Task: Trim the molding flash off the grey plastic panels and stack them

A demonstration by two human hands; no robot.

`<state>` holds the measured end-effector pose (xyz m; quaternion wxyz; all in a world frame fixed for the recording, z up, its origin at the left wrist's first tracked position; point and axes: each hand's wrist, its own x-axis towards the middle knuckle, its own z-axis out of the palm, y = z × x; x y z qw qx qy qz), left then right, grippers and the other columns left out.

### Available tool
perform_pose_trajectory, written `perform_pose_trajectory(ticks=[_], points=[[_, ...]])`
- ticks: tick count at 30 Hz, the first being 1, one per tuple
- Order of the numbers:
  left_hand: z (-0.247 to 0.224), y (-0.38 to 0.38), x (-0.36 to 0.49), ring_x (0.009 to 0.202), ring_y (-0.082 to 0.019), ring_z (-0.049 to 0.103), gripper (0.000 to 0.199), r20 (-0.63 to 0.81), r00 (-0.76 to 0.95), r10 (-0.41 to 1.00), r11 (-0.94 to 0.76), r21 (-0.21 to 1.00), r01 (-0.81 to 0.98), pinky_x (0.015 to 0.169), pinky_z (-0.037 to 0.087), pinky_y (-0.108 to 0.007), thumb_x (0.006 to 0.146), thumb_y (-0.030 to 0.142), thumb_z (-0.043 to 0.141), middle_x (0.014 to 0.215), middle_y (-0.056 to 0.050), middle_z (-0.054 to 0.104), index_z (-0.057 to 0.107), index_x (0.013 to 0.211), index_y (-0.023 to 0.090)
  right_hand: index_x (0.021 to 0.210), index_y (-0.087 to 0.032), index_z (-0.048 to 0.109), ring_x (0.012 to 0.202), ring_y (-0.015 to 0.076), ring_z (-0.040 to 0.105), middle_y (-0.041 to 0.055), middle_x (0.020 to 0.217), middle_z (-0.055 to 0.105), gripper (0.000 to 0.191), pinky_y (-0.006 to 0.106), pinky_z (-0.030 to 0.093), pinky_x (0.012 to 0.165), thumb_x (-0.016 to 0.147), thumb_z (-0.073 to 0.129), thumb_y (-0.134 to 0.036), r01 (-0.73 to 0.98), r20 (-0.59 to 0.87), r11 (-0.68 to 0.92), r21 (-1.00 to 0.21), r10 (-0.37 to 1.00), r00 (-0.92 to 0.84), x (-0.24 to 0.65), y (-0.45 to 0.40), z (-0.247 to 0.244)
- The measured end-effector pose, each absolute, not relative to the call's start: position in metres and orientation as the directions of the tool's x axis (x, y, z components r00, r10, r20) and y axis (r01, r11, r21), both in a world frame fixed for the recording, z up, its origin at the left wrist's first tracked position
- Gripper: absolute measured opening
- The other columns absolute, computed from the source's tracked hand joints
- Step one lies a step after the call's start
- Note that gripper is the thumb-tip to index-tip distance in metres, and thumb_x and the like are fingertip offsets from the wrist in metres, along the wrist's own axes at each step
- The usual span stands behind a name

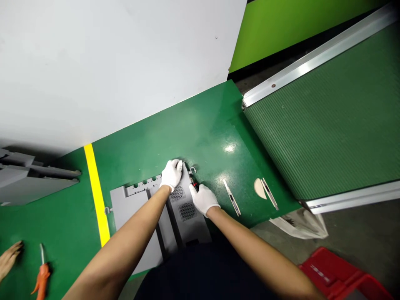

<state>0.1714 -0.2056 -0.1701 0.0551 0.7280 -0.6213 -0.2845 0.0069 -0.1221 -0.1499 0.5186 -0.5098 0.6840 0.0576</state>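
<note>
A grey plastic panel [128, 208] with vent grilles lies flat on the green work surface in front of me. My left hand [172, 173], in a white glove, grips the panel's far edge near its right corner, with the fingers bent over it. My right hand [203, 199], also gloved, is closed around a black-and-red hand tool [194, 183] at the panel's right edge. The glove covers much of the tool, so its exact kind is hidden. Small pale hooked parts stick out beside the panel, one near the tool [193, 170] and one on the left [108, 210].
Two slim knife-like tools [231, 198] and a beige half-round piece [259, 188] lie to the right. Beyond them stands a green conveyor belt [328, 112]. A red bin [331, 271] is low right. At left are stacked grey panels [37, 183], an orange air gun [42, 279] and another person's hand [11, 258].
</note>
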Motion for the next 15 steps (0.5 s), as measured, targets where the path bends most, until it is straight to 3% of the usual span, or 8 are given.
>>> perform_pose_trajectory(ticks=[8, 13, 15], points=[[-0.173, -0.206, 0.172, 0.108, -0.028, 0.065, 0.048, -0.326, 0.072, -0.943, -0.221, 0.446, -0.867, 0.100, 0.049, -0.038, 0.105, 0.051, 0.034, 0.112, -0.012, 0.068, 0.070, 0.113, 0.021, 0.110, -0.010, 0.066, 0.109, 0.0404, 0.071, 0.0277, 0.111, 0.073, 0.073, 0.049, 0.052, 0.094, 0.099, 0.027, -0.071, -0.803, -0.738, 0.420, -0.422, -0.674, 0.035, 0.013, -0.139, -0.156], [-0.160, -0.232, 0.170, 0.089, -0.028, 0.066, 0.064, -0.422, -0.001, -0.907, -0.161, 0.349, -0.923, 0.082, 0.049, -0.038, 0.102, 0.065, 0.029, 0.090, -0.012, 0.073, 0.070, 0.081, 0.021, 0.109, -0.009, 0.067, 0.107, 0.0390, 0.072, 0.0271, 0.109, 0.074, 0.075, 0.048, 0.052, 0.094, 0.101, 0.025, -0.070, -0.830, -0.717, 0.383, -0.406, -0.696, 0.030, 0.012, -0.138, -0.160], [-0.154, -0.247, 0.165, 0.078, -0.025, 0.063, 0.067, -0.495, -0.117, -0.861, -0.096, 0.383, -0.919, 0.074, 0.046, -0.035, 0.098, 0.071, 0.032, 0.082, -0.010, 0.072, 0.069, 0.075, 0.021, 0.112, -0.010, 0.067, 0.108, 0.0375, 0.072, 0.0271, 0.111, 0.074, 0.074, 0.047, 0.051, 0.095, 0.102, 0.022, -0.068, -0.825, -0.734, 0.396, -0.404, -0.679, 0.034, 0.011, -0.139, -0.161]])
